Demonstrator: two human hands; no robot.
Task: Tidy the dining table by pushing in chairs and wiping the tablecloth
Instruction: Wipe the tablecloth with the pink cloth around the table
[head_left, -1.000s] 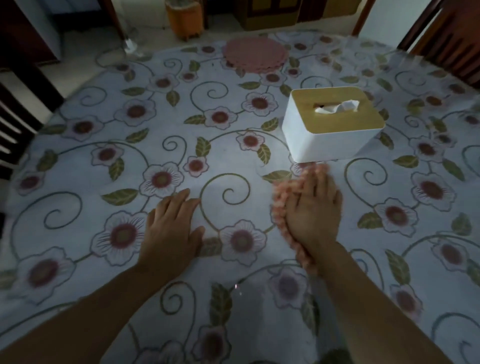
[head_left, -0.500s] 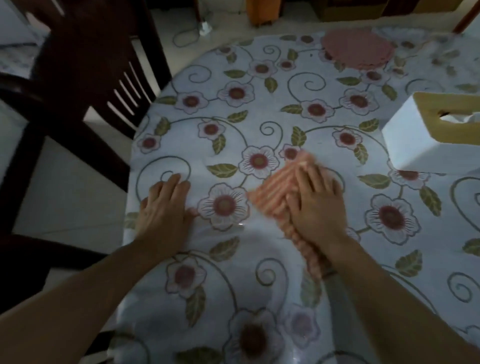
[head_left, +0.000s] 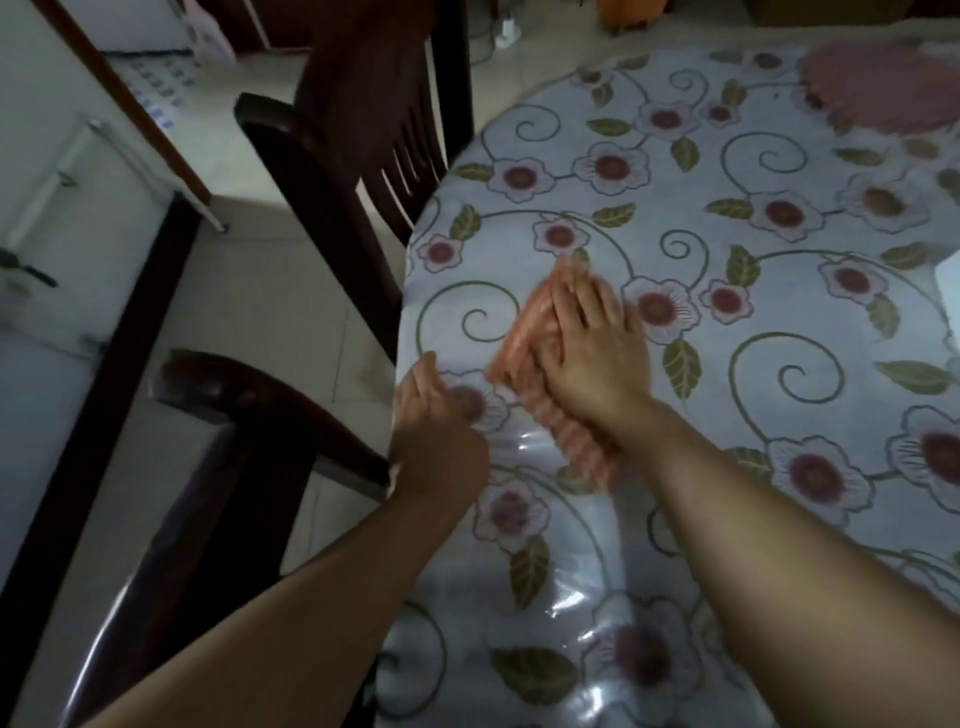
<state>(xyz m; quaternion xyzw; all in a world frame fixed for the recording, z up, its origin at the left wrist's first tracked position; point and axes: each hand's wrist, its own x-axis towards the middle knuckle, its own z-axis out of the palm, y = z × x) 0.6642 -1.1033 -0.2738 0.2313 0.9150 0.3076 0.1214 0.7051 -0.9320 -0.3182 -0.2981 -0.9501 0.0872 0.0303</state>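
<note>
A floral tablecloth (head_left: 737, 322) under a clear plastic sheet covers the round table. My right hand (head_left: 592, 353) lies flat on an orange ribbed cloth (head_left: 524, 332), pressing it onto the tablecloth near the table's left edge. The cloth sticks out beyond the fingertips and under the wrist. My left hand (head_left: 436, 441) rests at the table's left edge, fingers together, holding nothing. Two dark wooden chairs stand to the left: one (head_left: 363, 130) with a slatted back close to the table, another (head_left: 234, 426) nearer to me.
A round pink mat (head_left: 883, 83) lies at the far right of the table. A white corner of the tissue box (head_left: 948, 291) shows at the right edge. Pale tiled floor (head_left: 270, 291) lies left of the table, with a dark-framed cabinet (head_left: 78, 208) beyond it.
My right hand has slid the orange cloth leftwards across the tablecloth towards the table's edge. My left hand has moved left to the edge. The view has swung left, bringing the chairs in.
</note>
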